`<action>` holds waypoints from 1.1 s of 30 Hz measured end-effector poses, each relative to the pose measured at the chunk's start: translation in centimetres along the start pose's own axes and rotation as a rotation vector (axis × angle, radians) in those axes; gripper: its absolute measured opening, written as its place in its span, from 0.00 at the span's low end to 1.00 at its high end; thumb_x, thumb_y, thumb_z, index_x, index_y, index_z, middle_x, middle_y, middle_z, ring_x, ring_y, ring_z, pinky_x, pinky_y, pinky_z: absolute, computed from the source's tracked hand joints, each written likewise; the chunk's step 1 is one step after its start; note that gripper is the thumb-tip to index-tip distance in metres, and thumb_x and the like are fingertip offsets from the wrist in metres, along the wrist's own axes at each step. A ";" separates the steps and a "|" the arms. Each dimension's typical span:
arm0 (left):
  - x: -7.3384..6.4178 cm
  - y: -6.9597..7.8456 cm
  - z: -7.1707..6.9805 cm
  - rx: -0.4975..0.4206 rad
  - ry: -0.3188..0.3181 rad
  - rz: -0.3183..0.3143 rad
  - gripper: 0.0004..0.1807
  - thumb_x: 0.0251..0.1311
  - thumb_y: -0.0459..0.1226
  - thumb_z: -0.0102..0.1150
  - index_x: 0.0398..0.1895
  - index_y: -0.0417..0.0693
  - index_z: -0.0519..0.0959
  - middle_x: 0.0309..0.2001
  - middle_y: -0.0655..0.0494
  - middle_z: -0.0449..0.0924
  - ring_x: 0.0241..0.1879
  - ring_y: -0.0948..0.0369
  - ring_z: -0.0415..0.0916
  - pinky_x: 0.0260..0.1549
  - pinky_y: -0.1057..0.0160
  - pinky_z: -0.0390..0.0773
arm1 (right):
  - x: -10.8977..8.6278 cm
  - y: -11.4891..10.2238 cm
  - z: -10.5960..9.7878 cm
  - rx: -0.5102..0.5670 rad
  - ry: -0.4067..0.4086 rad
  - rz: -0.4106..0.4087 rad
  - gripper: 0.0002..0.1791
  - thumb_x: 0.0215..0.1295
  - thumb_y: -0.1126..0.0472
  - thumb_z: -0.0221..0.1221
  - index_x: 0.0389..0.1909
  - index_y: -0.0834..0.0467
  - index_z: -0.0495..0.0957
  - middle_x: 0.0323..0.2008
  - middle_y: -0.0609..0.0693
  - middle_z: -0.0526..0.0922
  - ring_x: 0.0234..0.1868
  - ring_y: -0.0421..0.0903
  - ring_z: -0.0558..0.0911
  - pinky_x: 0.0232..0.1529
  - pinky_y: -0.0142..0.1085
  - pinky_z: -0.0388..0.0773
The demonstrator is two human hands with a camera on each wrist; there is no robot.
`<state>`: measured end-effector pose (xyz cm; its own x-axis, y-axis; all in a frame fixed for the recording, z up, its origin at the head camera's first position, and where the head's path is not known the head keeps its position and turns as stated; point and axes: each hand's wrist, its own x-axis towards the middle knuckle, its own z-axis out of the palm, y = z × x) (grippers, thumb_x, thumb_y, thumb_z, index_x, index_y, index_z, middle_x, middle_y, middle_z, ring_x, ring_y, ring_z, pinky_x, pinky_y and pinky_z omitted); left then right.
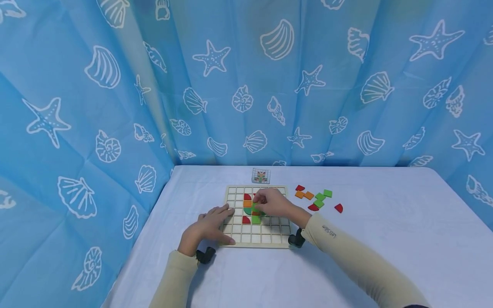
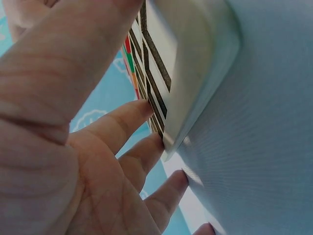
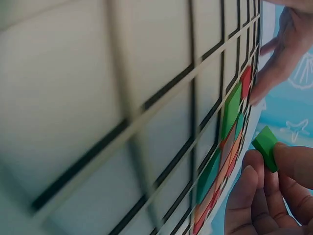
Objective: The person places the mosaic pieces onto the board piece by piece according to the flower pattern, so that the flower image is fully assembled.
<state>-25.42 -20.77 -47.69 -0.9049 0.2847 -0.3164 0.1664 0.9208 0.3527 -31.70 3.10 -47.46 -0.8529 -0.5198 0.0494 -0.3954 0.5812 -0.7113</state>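
A pale wooden grid board (image 1: 265, 246) lies on the table with several coloured tiles set in its squares. Among them are an orange square tile (image 1: 247, 204), a red quarter-round tile (image 1: 246, 220) and a green square tile (image 1: 256, 220). My right hand (image 1: 274, 203) is over the middle of the board. Between its thumb and finger it pinches another green square tile (image 3: 266, 148), tilted and held off the grid in the right wrist view. With fingers spread, my left hand (image 1: 209, 225) rests along the board's left edge, fingertips at the frame.
Right of the board lie loose tiles: orange squares (image 1: 309, 195), green squares (image 1: 327, 193) and red quarter-rounds (image 1: 338, 208). A small pattern card (image 1: 261, 176) lies behind the board. The white-covered table (image 1: 377, 222) meets a blue shell-print curtain (image 1: 246, 77) at the back and left.
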 end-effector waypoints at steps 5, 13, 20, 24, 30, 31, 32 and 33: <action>-0.2 0.0 -0.2 -0.001 0.000 0.011 0.53 0.46 0.58 0.74 0.76 0.58 0.59 0.79 0.54 0.51 0.77 0.46 0.47 0.69 0.33 0.53 | 0.7 -1.4 1.1 0.014 -0.042 -0.033 0.03 0.63 0.63 0.65 0.37 0.56 0.81 0.32 0.46 0.83 0.33 0.39 0.79 0.38 0.33 0.79; -0.5 0.1 -0.5 0.023 0.008 0.045 0.52 0.49 0.57 0.73 0.76 0.56 0.59 0.79 0.52 0.50 0.77 0.45 0.48 0.67 0.32 0.55 | 1.4 -2.5 2.7 -0.009 -0.102 -0.051 0.03 0.62 0.63 0.66 0.36 0.55 0.82 0.31 0.43 0.84 0.33 0.37 0.80 0.40 0.34 0.79; -0.2 -0.1 -0.4 0.046 0.017 0.054 0.53 0.46 0.59 0.74 0.76 0.56 0.60 0.79 0.53 0.52 0.77 0.46 0.50 0.66 0.33 0.58 | 1.8 -2.5 3.6 -0.014 -0.106 -0.080 0.03 0.61 0.64 0.67 0.35 0.55 0.82 0.31 0.44 0.86 0.33 0.36 0.81 0.40 0.34 0.80; 0.0 -0.2 -0.2 0.054 0.015 0.049 0.54 0.46 0.60 0.73 0.76 0.58 0.59 0.79 0.54 0.51 0.77 0.47 0.49 0.67 0.33 0.57 | 1.9 -2.5 3.9 -0.033 -0.106 -0.061 0.03 0.61 0.63 0.67 0.33 0.55 0.82 0.30 0.43 0.86 0.33 0.36 0.81 0.40 0.34 0.80; 0.1 -0.2 -0.2 0.048 0.009 0.036 0.54 0.46 0.59 0.74 0.76 0.58 0.59 0.79 0.54 0.50 0.77 0.46 0.49 0.67 0.31 0.55 | 1.9 -2.6 4.0 -0.061 -0.101 -0.046 0.04 0.61 0.62 0.68 0.32 0.54 0.82 0.29 0.43 0.85 0.32 0.36 0.80 0.40 0.33 0.79; 0.1 -0.2 -0.2 0.044 0.009 0.037 0.54 0.46 0.59 0.74 0.76 0.57 0.59 0.79 0.54 0.51 0.77 0.46 0.49 0.67 0.31 0.55 | 1.9 -2.6 4.0 -0.066 -0.102 -0.046 0.04 0.61 0.62 0.68 0.31 0.54 0.82 0.29 0.43 0.85 0.32 0.36 0.80 0.40 0.33 0.79; 0.1 -0.2 -0.2 0.040 0.006 0.035 0.54 0.46 0.59 0.74 0.76 0.58 0.59 0.79 0.54 0.50 0.77 0.46 0.48 0.67 0.31 0.54 | 1.9 -2.6 4.0 -0.075 -0.104 -0.047 0.04 0.61 0.62 0.68 0.31 0.53 0.82 0.29 0.43 0.85 0.32 0.36 0.80 0.40 0.34 0.79; 0.1 -0.2 -0.2 0.039 0.005 0.035 0.54 0.46 0.59 0.74 0.76 0.57 0.59 0.79 0.54 0.50 0.77 0.46 0.48 0.67 0.31 0.54 | 1.9 -2.7 4.1 -0.083 -0.108 -0.048 0.04 0.60 0.62 0.68 0.31 0.53 0.82 0.29 0.43 0.85 0.32 0.36 0.80 0.40 0.34 0.79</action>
<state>-25.58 -21.03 -47.63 -0.9002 0.3157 -0.2999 0.2130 0.9200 0.3290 -30.88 -2.00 -48.30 -0.7922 -0.6102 0.0031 -0.4655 0.6010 -0.6496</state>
